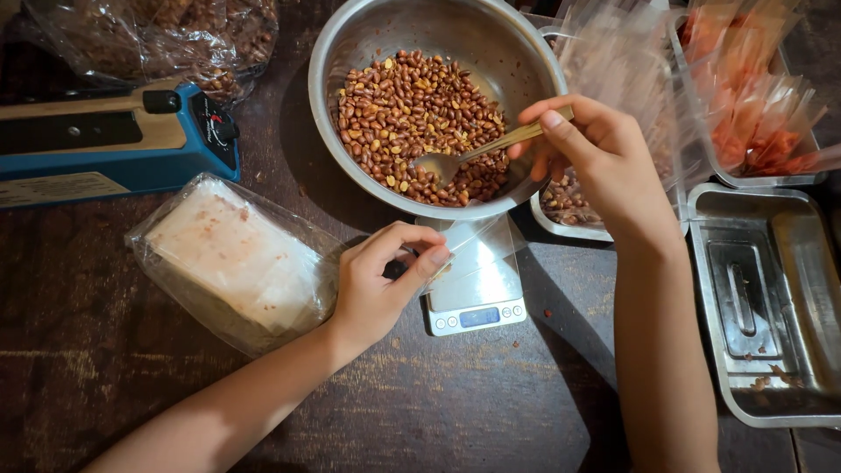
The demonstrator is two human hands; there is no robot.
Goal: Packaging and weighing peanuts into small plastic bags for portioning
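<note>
Now my right hand [604, 158] grips a spoon [477, 153], its tip among peanuts [412, 109] inside the steel bowl [350, 52]; below the bowl, my left hand [381, 280] pinches perhaps a clear bag [477, 241] over the scale [477, 302].

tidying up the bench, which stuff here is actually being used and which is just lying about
In use: spoon in right hand; bowl of peanuts; small clear bag held by left hand; pocket scale.
Lying about: blue heat sealer; wrapped white packet; empty steel tray.
</note>
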